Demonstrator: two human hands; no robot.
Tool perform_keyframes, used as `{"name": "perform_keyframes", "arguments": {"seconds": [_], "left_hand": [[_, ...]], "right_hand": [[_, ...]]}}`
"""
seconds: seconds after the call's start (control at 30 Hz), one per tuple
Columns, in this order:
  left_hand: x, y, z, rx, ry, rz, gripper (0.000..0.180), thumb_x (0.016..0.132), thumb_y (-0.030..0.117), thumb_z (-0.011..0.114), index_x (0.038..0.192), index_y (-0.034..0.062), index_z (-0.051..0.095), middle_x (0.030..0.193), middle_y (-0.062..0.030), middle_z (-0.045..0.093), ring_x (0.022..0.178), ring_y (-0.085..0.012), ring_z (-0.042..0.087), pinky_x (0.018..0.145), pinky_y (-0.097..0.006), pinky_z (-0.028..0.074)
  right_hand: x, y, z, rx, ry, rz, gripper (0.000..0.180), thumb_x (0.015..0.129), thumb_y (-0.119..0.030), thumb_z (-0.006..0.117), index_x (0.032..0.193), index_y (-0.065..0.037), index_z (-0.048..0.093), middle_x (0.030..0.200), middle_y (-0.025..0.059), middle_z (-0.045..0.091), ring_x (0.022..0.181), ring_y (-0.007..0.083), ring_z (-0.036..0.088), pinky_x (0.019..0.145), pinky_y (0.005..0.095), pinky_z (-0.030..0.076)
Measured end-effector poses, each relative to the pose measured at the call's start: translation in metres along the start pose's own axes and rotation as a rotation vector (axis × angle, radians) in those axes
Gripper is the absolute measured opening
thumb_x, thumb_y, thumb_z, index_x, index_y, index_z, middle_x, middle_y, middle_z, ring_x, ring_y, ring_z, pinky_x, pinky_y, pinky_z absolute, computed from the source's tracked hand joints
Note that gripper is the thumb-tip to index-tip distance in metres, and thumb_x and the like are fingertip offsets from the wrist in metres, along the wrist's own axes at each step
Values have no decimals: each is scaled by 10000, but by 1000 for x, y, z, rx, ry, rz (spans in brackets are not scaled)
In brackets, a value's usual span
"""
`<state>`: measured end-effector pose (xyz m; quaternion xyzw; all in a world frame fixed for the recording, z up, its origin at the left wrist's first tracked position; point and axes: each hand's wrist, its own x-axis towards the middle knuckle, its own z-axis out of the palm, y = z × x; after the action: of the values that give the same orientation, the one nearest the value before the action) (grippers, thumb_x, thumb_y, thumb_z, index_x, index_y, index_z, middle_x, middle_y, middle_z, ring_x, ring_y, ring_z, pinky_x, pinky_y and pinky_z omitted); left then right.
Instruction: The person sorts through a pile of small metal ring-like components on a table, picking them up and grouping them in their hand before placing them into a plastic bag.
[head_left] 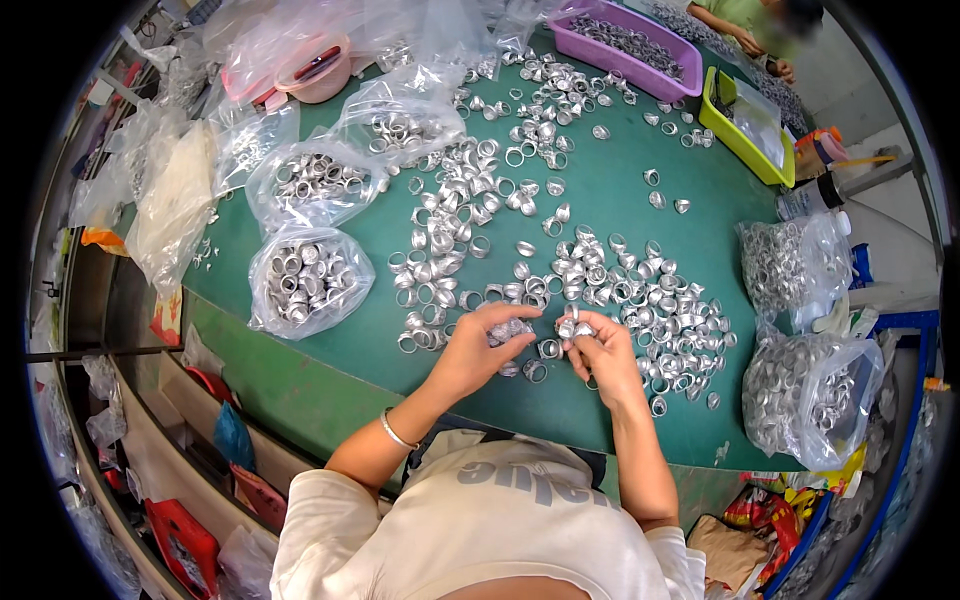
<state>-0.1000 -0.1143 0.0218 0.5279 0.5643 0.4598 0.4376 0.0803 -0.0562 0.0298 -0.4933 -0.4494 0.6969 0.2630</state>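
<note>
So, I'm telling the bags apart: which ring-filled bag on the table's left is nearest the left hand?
The clear plastic bag of metal rings lowest on that side; the others there lie farther up from the left hand.

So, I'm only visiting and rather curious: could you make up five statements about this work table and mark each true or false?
1. The right hand holds at least one silver ring. True.
2. The purple basket at the far side is empty. False: it holds many small silver pieces.
3. The yellow-green tray stands left of the purple basket. False: it stands to its right.
4. Two clear bags filled with silver pieces are at the right side of the green table. True.
5. The bracelet is on the person's right arm. False: it is on the left arm.
</note>
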Motion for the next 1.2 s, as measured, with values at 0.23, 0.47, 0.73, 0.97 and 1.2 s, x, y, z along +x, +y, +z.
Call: {"name": "perform_keyframes", "arguments": {"seconds": [0.23,0.47,0.73,0.97,1.2], "left_hand": [[-1,11,-1,-49,12,-142,302,774,33,675,1073,65,637,832,-18,582,716,-82,508,638,-238,419],[0,20,7,-40,23,33,417,680,61,763,1076,56,635,847,-47,607,767,-140,542,681,-258,427],[-2,14,9,-20,105,125,321,664,0,751,972,37,668,767,-46,572,692,-145,514,632,-261,419],[-2,9,8,9,112,97,294,677,-1,742,960,26,665,759,-49,570,683,-141,513,628,-266,420],[-14,7,-9,-71,212,-78,293,727,57,732,1006,21,652,736,-64,567,655,-130,520,608,-274,425]], "right_hand": [[8,-10,-3,-18,-91,60,241,785,72,448,966,29,601,671,33,574,434,42,423,361,187,295],[-7,-15,5,38,-157,32,194,822,21,481,966,10,610,665,22,580,457,38,439,403,181,292],[-22,-17,20,-481,72,-420,190,789,38,569,974,33,612,767,128,644,648,172,627,556,263,464],[-18,-15,20,-461,91,-383,201,783,44,580,981,41,616,816,155,652,676,188,648,581,272,485],[13,-29,24,-676,-3,-436,140,839,-64,584,921,22,658,620,53,600,506,71,511,460,223,397]]}}
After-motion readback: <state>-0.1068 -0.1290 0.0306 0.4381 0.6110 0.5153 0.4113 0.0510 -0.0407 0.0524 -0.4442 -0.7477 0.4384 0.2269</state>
